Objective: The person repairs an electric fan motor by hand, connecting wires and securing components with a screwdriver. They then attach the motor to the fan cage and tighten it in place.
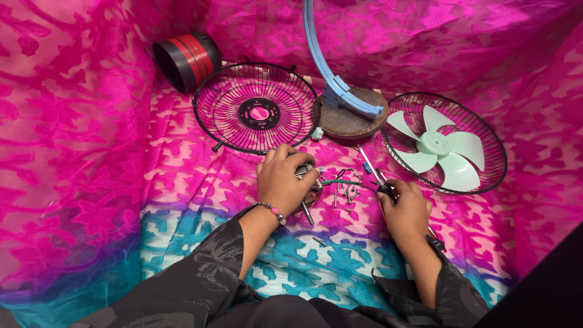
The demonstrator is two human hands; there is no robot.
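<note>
Left hand [281, 180] clamps fan motor [308, 185], right hand [405, 206] grips screwdriver [371, 167]; loose screws [345, 195] risk scattering into the cloth [91, 152] folds if nudged.

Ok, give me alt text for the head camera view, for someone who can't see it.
A person's left hand grips a small fan motor while the right hand holds a screwdriver, loose screws between them on pink and teal cloth. Beyond lie an empty wire fan guard and a second guard holding pale green blades.
</note>
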